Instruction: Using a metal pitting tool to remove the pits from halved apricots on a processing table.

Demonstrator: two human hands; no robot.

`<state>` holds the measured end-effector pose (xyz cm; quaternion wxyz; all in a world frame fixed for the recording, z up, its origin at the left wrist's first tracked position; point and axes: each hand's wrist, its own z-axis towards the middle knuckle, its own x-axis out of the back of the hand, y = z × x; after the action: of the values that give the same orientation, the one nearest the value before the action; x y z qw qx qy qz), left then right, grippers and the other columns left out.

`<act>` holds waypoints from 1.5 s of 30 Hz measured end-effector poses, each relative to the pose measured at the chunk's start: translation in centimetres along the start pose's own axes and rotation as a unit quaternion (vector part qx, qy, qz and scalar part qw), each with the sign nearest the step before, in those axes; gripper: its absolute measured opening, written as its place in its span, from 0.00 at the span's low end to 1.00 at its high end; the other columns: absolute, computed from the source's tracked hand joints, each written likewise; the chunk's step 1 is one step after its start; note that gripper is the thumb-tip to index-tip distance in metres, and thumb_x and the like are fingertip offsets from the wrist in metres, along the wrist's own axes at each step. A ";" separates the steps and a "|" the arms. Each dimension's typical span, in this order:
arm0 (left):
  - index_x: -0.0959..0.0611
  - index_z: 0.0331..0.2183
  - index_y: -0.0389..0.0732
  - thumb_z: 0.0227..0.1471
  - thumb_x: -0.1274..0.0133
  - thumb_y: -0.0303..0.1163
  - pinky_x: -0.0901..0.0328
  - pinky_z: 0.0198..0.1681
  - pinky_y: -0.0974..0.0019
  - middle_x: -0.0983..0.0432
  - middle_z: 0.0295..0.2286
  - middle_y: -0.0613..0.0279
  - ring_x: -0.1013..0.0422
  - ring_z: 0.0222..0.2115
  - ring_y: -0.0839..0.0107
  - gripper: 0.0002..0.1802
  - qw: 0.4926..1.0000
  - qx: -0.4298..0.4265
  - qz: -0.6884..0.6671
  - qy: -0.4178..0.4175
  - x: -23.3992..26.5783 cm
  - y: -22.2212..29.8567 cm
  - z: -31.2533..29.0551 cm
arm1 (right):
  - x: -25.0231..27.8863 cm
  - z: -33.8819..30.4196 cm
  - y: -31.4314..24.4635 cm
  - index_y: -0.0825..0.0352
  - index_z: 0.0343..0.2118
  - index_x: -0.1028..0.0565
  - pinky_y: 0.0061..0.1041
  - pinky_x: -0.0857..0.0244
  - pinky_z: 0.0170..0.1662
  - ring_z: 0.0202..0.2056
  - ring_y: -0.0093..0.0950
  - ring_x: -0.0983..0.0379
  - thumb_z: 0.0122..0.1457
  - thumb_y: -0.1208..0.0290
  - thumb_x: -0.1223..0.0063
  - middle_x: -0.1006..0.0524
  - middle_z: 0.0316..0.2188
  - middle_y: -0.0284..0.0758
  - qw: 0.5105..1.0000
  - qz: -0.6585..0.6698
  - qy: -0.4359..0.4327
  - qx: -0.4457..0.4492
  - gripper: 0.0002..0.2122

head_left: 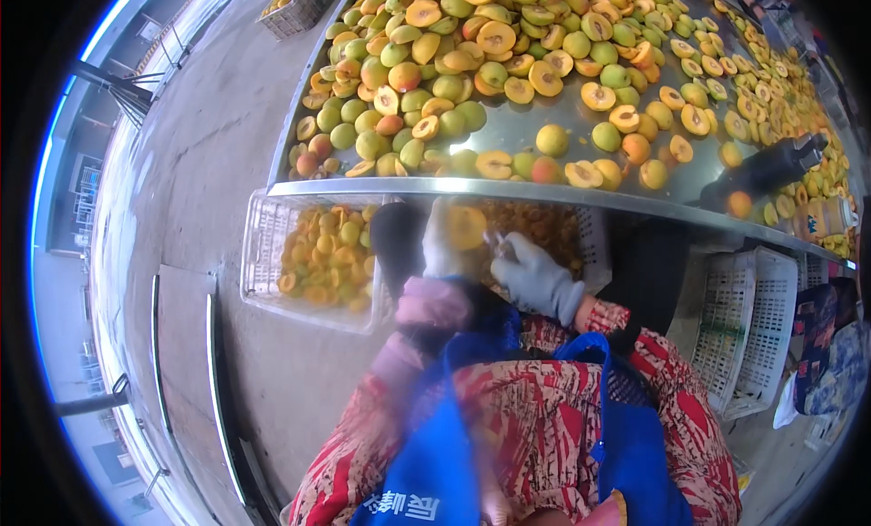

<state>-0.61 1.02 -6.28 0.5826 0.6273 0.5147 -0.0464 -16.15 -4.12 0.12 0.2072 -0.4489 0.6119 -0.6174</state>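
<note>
Here, we see two gloved hands working close together, just off the near edge of the metal tabletop [508, 127]. The left hand [441, 245], in a white glove, holds a yellow piece of fruit [468, 228], its fingers closed round the side of it. The right hand [540, 277], in a greyish-white glove, is bent narrow, with its fingertips pinched on a small thing [496, 242] right beside the fruit; blur keeps us from telling what it is.

Below the hands, we can make out a white crate [259, 254] to the left, loaded with yellow and orange fruit halves, and a second crate [594, 245] behind the right hand, with darker orange pieces in it. On the tabletop we find a broad heap of fruit [494, 36], some whole and green or blushed red, some cut open with the brown middle showing. A black object [762, 174] lies on the tabletop toward the right, among loose fruit.

We also see the person's blue apron [422, 462] over a red patterned top [535, 408]. White slotted crates [748, 317] stand on the floor to the right, and another filled crate [299, 14] sits on the floor beyond the far left corner.
</note>
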 end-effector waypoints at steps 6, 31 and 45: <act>0.27 0.44 0.35 0.58 0.55 0.45 0.32 0.35 0.64 0.27 0.34 0.55 0.29 0.32 0.66 0.23 0.996 -0.025 0.020 0.084 -0.3 -0.3 0.0 | -1.2 2.3 -1.6 0.71 0.41 0.34 0.40 0.38 0.44 0.38 0.50 0.30 0.56 0.62 0.57 0.27 0.35 0.55 0.995 -0.002 0.009 -0.098 0.17; 0.25 0.38 0.34 0.56 0.53 0.38 0.33 0.30 0.65 0.26 0.30 0.53 0.29 0.29 0.63 0.16 0.846 -0.311 0.426 0.076 1.8 -1.9 1.2 | -1.4 3.6 -2.3 0.69 0.44 0.34 0.39 0.35 0.42 0.38 0.51 0.28 0.57 0.62 0.57 0.26 0.34 0.55 0.975 -0.013 -0.079 -0.209 0.17; 0.24 0.39 0.34 0.57 0.54 0.46 0.32 0.41 0.58 0.26 0.33 0.53 0.29 0.34 0.62 0.23 0.996 0.002 -0.062 0.060 0.7 -1.1 0.8 | -2.4 2.9 0.9 0.69 0.38 0.34 0.35 0.36 0.32 0.27 0.41 0.29 0.57 0.65 0.56 0.27 0.25 0.48 0.994 -0.064 0.024 -0.086 0.12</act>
<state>-0.66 0.59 -7.77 0.5454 0.5970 0.5865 -0.0461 -12.85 -3.99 -1.91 0.1135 -0.4880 0.6375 -0.5853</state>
